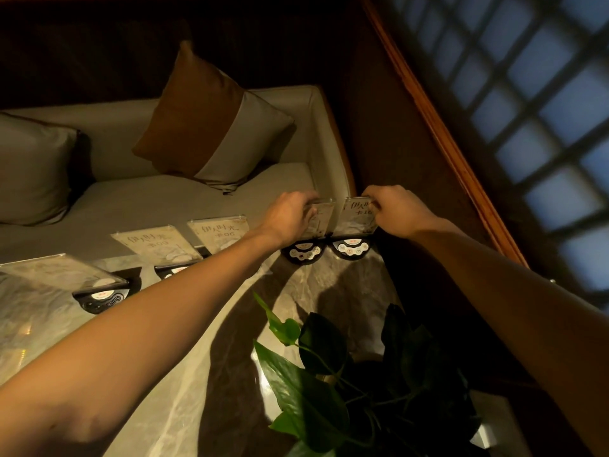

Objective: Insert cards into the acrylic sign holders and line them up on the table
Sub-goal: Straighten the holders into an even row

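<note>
Several clear acrylic sign holders with printed cards stand in a row along the far edge of the marble table, each on a black base with buttons. My left hand grips the top of the fourth holder. My right hand grips the top of the rightmost holder, whose card shows handwriting. The two held holders stand side by side, their black bases nearly touching. To the left stand holders marked 06 and 09, and a further one at the far left.
A leafy green plant stands on the table near me, under my arms. Beyond the table is a grey sofa with a brown-and-grey cushion and a grey cushion. A wooden frame and a lattice window run along the right.
</note>
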Demonstrator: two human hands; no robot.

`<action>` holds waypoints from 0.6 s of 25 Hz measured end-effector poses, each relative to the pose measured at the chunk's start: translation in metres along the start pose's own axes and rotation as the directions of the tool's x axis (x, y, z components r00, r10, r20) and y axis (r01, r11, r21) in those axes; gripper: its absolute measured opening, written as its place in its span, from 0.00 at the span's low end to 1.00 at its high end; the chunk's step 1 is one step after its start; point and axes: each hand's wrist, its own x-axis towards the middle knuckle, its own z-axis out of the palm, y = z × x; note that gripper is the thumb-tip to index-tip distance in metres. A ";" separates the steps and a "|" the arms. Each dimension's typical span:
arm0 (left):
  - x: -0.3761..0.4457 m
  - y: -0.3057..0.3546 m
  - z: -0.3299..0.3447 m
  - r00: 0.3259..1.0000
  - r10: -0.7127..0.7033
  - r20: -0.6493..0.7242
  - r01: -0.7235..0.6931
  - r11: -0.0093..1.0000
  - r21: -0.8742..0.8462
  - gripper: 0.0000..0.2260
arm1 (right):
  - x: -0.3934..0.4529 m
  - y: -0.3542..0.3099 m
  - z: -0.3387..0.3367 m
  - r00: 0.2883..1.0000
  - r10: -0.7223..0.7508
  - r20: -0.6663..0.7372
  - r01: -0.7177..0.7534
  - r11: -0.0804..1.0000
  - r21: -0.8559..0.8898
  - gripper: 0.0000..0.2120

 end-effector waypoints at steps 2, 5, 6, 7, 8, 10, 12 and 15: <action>0.000 -0.002 -0.001 1.000 -0.002 0.019 0.001 1.000 0.021 0.14 | 0.000 -0.001 0.000 1.000 0.004 0.013 -0.004 1.000 -0.011 0.10; 0.004 -0.005 -0.004 0.997 -0.004 0.080 -0.001 0.998 0.067 0.19 | 0.001 -0.003 -0.001 1.000 0.012 0.013 -0.012 1.000 -0.016 0.11; 0.006 -0.005 -0.006 0.996 0.000 0.085 -0.006 0.997 0.074 0.20 | 0.001 -0.004 -0.001 1.000 0.011 0.012 -0.011 1.000 -0.022 0.12; 0.006 -0.005 -0.008 0.997 0.005 0.079 -0.011 0.997 0.074 0.20 | 0.001 -0.006 -0.002 1.000 0.008 0.013 -0.008 0.999 -0.032 0.13; 0.006 -0.005 -0.010 0.997 0.014 0.070 -0.019 0.997 0.070 0.20 | 0.000 -0.007 -0.003 1.000 0.009 0.015 -0.008 0.999 -0.037 0.15; 0.005 -0.005 -0.017 0.998 0.037 0.048 -0.039 0.997 0.061 0.21 | -0.004 -0.011 -0.006 1.000 0.016 0.006 -0.016 0.998 -0.059 0.20; 0.000 -0.007 -0.029 0.998 0.049 0.041 -0.051 0.997 0.057 0.21 | -0.006 -0.016 -0.013 1.000 0.012 -0.025 -0.014 0.994 -0.109 0.24; -0.013 -0.023 -0.059 0.998 0.030 0.056 -0.036 0.994 0.108 0.21 | 0.000 -0.035 -0.027 0.994 -0.007 -0.105 -0.002 0.996 -0.086 0.24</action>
